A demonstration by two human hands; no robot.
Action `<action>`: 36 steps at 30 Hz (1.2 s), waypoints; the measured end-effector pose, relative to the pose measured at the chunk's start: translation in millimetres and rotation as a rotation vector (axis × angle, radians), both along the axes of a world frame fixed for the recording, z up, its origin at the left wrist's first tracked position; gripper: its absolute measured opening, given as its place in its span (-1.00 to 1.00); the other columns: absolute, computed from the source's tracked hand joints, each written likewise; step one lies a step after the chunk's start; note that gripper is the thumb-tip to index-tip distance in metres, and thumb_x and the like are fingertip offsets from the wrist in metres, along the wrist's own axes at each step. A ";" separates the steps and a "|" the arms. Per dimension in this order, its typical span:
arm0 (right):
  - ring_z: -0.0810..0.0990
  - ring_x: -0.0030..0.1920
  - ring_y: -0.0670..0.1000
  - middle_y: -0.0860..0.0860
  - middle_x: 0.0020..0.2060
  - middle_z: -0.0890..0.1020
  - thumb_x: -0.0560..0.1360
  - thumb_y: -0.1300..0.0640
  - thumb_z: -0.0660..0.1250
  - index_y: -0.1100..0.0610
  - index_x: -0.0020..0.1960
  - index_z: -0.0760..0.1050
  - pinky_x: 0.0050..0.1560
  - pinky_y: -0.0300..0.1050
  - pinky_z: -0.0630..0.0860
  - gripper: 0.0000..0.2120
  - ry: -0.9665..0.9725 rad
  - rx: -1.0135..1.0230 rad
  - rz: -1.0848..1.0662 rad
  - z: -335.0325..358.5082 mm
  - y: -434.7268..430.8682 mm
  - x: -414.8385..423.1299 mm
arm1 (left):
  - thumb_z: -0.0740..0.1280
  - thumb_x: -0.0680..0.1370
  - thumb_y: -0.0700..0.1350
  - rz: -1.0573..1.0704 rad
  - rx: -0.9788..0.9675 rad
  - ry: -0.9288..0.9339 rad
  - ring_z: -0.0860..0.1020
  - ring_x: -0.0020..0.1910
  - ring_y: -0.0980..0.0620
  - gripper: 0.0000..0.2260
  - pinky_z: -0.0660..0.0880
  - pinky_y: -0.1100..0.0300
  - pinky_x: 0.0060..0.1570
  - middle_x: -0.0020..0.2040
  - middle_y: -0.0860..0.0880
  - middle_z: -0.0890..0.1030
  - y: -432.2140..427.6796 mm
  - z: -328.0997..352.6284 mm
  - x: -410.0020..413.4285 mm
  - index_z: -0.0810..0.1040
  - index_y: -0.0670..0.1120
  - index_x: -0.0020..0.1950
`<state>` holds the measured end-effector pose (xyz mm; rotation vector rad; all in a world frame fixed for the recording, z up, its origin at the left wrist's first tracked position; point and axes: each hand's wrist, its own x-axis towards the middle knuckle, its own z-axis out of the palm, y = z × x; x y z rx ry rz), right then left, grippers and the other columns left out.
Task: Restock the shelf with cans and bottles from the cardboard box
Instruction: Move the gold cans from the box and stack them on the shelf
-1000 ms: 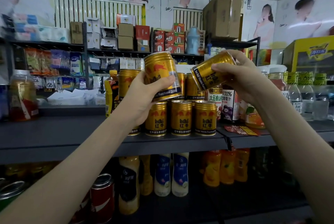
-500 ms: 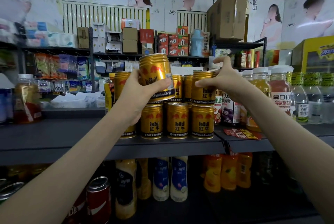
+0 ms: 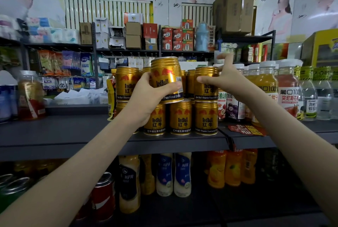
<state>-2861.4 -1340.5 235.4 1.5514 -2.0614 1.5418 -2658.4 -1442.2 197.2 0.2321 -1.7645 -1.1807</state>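
One gold can (image 3: 165, 78) tilts in the left hand (image 3: 146, 98) above stacked cans (image 3: 181, 117).

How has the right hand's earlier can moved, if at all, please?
Yes: the can went down onto the front-right shelf can, now upright; right hand open.

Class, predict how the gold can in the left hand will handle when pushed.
Probably stiff: the gold can shows no dent where the left hand grips it. Its glossy round wall looks slippery; laid flat, it would likely roll. Stacked on the lower cans, a push may tip it.
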 end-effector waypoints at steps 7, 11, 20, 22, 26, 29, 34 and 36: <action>0.40 0.26 -0.11 -0.06 0.29 0.41 0.41 -0.19 0.40 -0.06 0.47 0.11 0.19 -0.28 0.32 -0.24 0.404 -0.121 0.143 12.0 19.4 56.3 | 0.57 0.24 0.06 -0.001 -0.110 -0.054 0.58 0.13 0.08 -0.32 0.52 0.01 0.17 0.15 0.04 0.61 5.2 -5.6 -4.5 0.43 0.01 0.30; 0.45 0.09 -0.25 -0.22 0.14 0.44 0.41 -0.16 0.40 -0.13 0.42 0.25 0.08 -0.24 0.42 -0.36 0.433 0.180 0.274 25.3 23.0 76.0 | 0.55 0.35 -0.06 0.034 -0.237 -0.065 0.58 0.04 0.23 -0.50 0.53 0.22 0.06 0.07 0.13 0.62 13.7 -4.3 -4.2 0.46 0.05 0.22; 0.61 0.03 -0.08 -0.06 0.08 0.60 0.28 -0.13 0.44 0.01 0.26 0.46 0.02 -0.14 0.54 -0.42 0.276 0.252 0.342 50.1 24.9 71.1 | 0.47 0.43 0.07 0.089 -0.420 -0.208 0.46 0.22 0.19 -0.38 0.45 0.20 0.18 0.27 0.16 0.47 15.7 14.9 7.0 0.30 0.04 0.42; 0.59 0.06 -0.05 -0.06 0.09 0.59 0.29 -0.13 0.43 0.02 0.27 0.46 0.05 -0.11 0.52 -0.41 0.296 0.265 0.298 54.1 20.2 68.6 | 0.40 0.48 0.09 0.286 -0.563 -0.189 0.34 0.35 0.11 -0.42 0.31 0.14 0.28 0.38 0.10 0.38 8.2 14.8 12.0 0.28 0.04 0.45; 0.53 0.07 -0.10 -0.07 0.17 0.55 0.42 -0.04 0.42 0.07 0.38 0.39 0.04 -0.17 0.46 -0.42 0.399 0.364 0.184 54.5 5.2 63.7 | 0.33 0.54 0.02 0.671 -0.664 -0.106 0.15 0.46 -0.07 -0.61 0.09 0.02 0.36 0.48 0.00 0.26 -19.4 7.4 26.3 0.42 0.07 0.36; 0.40 0.19 -0.10 -0.02 0.36 0.43 0.44 -0.06 0.42 0.08 0.46 0.31 0.14 -0.14 0.33 -0.35 0.439 0.407 0.132 49.8 -7.1 60.7 | 0.34 0.53 0.01 0.711 -0.573 -0.198 0.03 0.49 -0.14 -0.56 0.05 -0.12 0.41 0.54 -0.02 0.12 -42.0 1.4 33.5 0.36 0.10 0.41; 0.42 0.25 -0.02 0.03 0.37 0.43 0.46 -0.03 0.40 0.09 0.47 0.29 0.24 -0.06 0.35 -0.36 0.453 0.439 0.118 49.2 -17.6 62.1 | 0.37 0.52 0.03 0.637 -0.506 -0.239 -0.04 0.51 -0.16 -0.44 0.07 -0.16 0.43 0.55 -0.08 -0.01 -60.1 -3.1 33.9 0.24 0.14 0.47; 0.40 0.32 0.03 0.02 0.37 0.43 0.47 -0.08 0.38 0.06 0.48 0.28 0.35 0.04 0.32 -0.36 0.501 0.459 0.057 51.5 -18.7 63.8 | 0.38 0.51 0.02 0.639 -0.487 -0.201 -0.01 0.51 -0.16 -0.42 0.10 -0.17 0.45 0.55 -0.08 -0.02 -66.0 -3.8 33.2 0.23 0.12 0.48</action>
